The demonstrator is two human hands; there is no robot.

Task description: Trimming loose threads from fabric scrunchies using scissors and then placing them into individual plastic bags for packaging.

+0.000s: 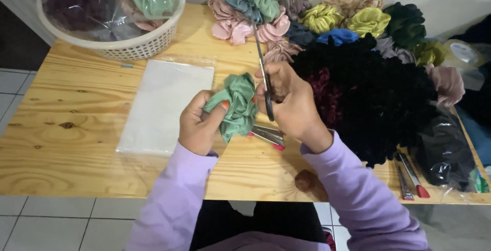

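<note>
Person sat at a wooden table (76, 92), both arms in lilac sleeves. Left hand (198, 125) was closed around a green scrunchie (236, 105), thumb pressed on the fabric, holding it up just above the table's middle. Right hand (289, 102) was closed on the handles of a pair of scissors (264, 74), blades pointing up and away, right beside the green scrunchie and touching or nearly touching it; couldn't tell if the blades were parted. Under the hands, a second pair of tools with red tips (267, 136) lay flat on the table. Left of the hands, a clear flat plastic bag stack (163, 102). Back left, a white basket (128, 46) held bagged scrunchies. Right side, a big pile of dark velvet scrunchies (373, 92); behind it, loose scrunchies in pink, yellow, teal (286, 15). Two cutters (409, 174) near the right front edge.
</note>
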